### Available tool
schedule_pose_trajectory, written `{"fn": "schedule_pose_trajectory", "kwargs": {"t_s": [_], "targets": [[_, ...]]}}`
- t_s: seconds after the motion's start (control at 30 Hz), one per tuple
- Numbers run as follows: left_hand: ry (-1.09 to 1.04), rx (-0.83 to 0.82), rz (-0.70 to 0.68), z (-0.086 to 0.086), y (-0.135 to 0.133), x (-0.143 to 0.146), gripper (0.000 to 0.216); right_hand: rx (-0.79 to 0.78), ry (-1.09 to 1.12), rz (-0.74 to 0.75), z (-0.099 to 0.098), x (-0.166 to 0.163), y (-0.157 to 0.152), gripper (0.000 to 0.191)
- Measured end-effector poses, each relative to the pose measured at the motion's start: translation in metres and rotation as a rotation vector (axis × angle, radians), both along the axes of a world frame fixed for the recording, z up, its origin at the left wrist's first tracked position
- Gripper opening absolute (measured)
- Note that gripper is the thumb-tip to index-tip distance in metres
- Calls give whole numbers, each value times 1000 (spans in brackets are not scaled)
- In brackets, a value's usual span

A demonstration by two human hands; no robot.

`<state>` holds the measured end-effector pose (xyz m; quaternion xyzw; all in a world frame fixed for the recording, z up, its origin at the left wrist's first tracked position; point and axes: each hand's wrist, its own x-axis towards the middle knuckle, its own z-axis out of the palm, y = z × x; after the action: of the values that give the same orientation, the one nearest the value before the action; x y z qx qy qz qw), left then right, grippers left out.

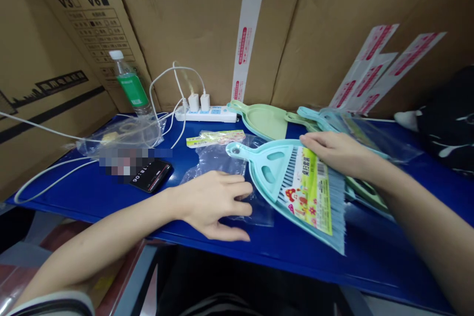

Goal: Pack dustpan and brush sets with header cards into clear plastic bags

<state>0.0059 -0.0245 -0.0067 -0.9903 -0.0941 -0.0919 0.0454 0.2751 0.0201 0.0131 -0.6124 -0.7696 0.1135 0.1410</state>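
Note:
A light blue dustpan and brush set (276, 170) is tilted in front of me, its grey-blue bristles pointing down to the right. A printed card (311, 187) covers part of the bristles. My right hand (333, 150) grips the set by its upper right edge, with most fingers hidden behind it. To the left of the set, my left hand (218, 202) is open, fingers slightly curled and thumb apart, holding nothing. It hovers over or rests on a clear plastic bag (259, 215); I cannot tell which. A yellow-green label strip (215, 138) lies behind that hand.
Green and blue dustpans (266, 121) lie at the back of the blue table (237, 252), with more under my right arm. A power strip (207, 114) with white cables, a bottle (131, 86) and a phone (151, 175) are on the left. Cardboard (207, 34) walls the back.

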Motion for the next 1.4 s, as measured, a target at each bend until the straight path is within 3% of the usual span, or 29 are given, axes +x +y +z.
{"fn": "schedule_pose_trajectory", "kwargs": {"t_s": [0.23,0.43,0.8,0.9,1.07,1.13,1.27,1.4], "targets": [[22,70,2,-6,0,2,13,-13,13,91,-7,-7,0,38],[-129,24,3,0,-3,2,39,15,-29,19,-7,-13,-2,35],[-176,-58,26,2,-4,-1,29,42,-35,95,-18,-27,-13,36],[-169,60,216,5,2,-2,28,35,-53,79,-20,-29,-13,36],[117,213,913,12,20,-14,27,31,-51,59,-18,-32,-14,35],[209,188,1076,15,25,-20,30,25,-37,65,-17,-33,-14,36],[272,73,1186,19,25,-27,29,5,-29,55,-17,-33,-14,36],[344,-27,1154,23,22,-24,32,4,-10,62,-18,-33,-14,36]]}}
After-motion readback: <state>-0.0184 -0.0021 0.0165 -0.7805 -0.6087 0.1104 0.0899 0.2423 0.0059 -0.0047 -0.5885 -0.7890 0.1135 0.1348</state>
